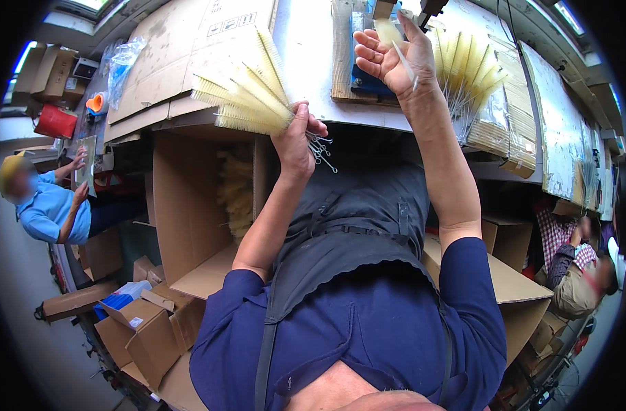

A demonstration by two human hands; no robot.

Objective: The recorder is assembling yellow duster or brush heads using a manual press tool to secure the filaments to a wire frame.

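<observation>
My left hand grips a fanned bunch of wire brushes with pale yellow bristles. Their twisted wire stems end in small loops that stick out below my fingers. Higher up on the right, my right hand is turned palm up, fingers half curled, with a single pale brush between thumb and fingers. Its thin stem crosses the palm. The brush sits right under the dark metal jaws of a bench machine with a blue body, mounted on a wooden board.
More yellow brushes stand fanned out right of my right forearm. Cardboard sheets cover the bench at left. An open carton holding brushes stands below the bench. One co-worker is at far left, another person at far right.
</observation>
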